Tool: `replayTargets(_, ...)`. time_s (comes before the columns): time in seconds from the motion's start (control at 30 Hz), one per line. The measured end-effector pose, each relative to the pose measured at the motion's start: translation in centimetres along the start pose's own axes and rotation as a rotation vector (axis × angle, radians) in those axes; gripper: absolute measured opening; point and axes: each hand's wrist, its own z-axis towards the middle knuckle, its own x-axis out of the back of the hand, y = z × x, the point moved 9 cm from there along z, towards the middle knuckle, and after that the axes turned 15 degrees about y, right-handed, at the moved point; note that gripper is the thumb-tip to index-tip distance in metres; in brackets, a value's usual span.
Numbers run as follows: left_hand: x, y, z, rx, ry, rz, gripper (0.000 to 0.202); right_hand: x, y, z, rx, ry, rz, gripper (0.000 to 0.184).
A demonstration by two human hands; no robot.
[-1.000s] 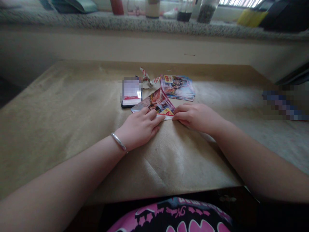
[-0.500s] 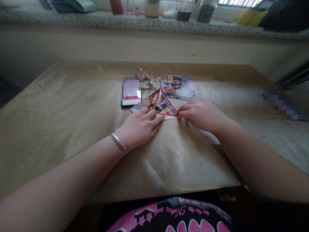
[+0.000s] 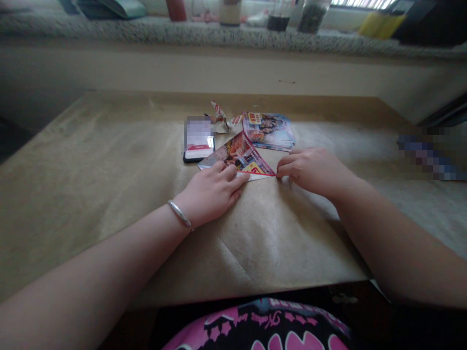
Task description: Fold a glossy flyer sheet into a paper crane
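A printed paper flyer (image 3: 237, 153), folded into a triangle with a pale strip along its near edge, lies on the table in front of me. My left hand (image 3: 215, 189), a silver bangle at its wrist, rests flat on the near left part of the flyer with fingers stretched out. At the flyer's right corner, the fingertips of my right hand (image 3: 310, 170) are pinched together on the very tip. Behind it sits a stack of similar flyers (image 3: 270, 130). A phone (image 3: 199, 138) with a lit, partly blurred screen lies just left of the flyer.
A folded paper figure (image 3: 222, 120) stands between phone and stack. The brown-covered table (image 3: 109, 194) reaches the wall. Above, a granite sill (image 3: 146, 34) bears several jars and other items. A blurred bluish object (image 3: 426, 150) lies at the right edge.
My right hand has slid a little to the right, along the flyer's edge to its corner tip, uncovering more of that corner. My left hand has stayed in place.
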Motion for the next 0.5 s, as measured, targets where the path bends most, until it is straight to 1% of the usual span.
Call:
replayTargets(0.17, 0.0, -0.1, -0.1, -0.004, 0.004, 0.002, 0.041, -0.2, 0.2, -0.2, 0.02, 0.048, 0.036, 0.034)
replayTargets(0.3, 0.0, -0.1, -0.1, 0.003, -0.002, 0.0, 0.041, -0.1, 1.0, -0.5, -0.044, 0.159, 0.076, 0.029)
replayTargets(0.37, -0.1, -0.1, -0.1, 0.004, -0.004, 0.001, 0.041, 0.4, 1.3, -0.6, -0.08, 0.251, 0.11, 0.03)
replayTargets(0.43, -0.1, 0.0, -0.1, 0.001, -0.002, 0.002, 0.041, 0.5, 0.8, -0.5, -0.057, 0.29, 0.156, 0.032)
replayTargets(0.5, 0.0, 0.0, 0.0, 0.0, 0.002, 0.003, 0.041, 0.2, -0.1, -0.3, 0.01, 0.264, 0.194, 0.032)
